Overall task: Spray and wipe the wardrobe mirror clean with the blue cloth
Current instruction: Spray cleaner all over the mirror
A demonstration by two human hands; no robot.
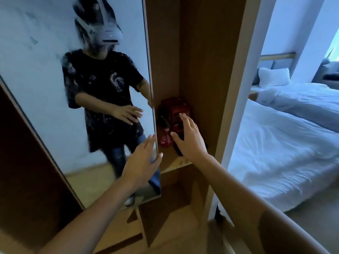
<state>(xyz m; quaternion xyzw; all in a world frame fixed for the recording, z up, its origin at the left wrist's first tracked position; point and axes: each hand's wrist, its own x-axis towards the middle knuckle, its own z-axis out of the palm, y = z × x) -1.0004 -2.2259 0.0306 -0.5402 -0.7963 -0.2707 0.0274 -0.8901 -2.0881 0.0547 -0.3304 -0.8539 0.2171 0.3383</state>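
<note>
Mirror [45, 88]: tall panel on the wardrobe door, filling the left of the view; its glass shows grey smears and specks, thickest near the top left. It reflects a person in a dark printed T-shirt and jeans wearing a head-mounted camera.
Left hand [145, 158]: raised in front of the mirror's lower right edge, fingers straight and spread wide, holding nothing. Whether the fingertips touch the glass cannot be told.
Right hand [190, 140]: reaching into the open wardrobe compartment, fingers straight and slightly apart, holding nothing; it lies just in front of the red objects, and contact cannot be told.
Red objects [174, 114]: a blurred red and dark cluster standing on the shelf in the compartment's back corner, just right of the mirror's edge. A red bottle-like shape [166, 138] stands at its lower left; the rest is too blurred to identify.
Shelf [176, 164]: light wooden board inside the wardrobe [201, 52], whose brown walls rise either side of it.
Blue cloth: no cloth can be made out in the view.
Bed [284, 143]: white bedding with a white pillow [273, 76], well apart to the right of the wardrobe.
Floor [183, 226]: pale wood, below the wardrobe.
</note>
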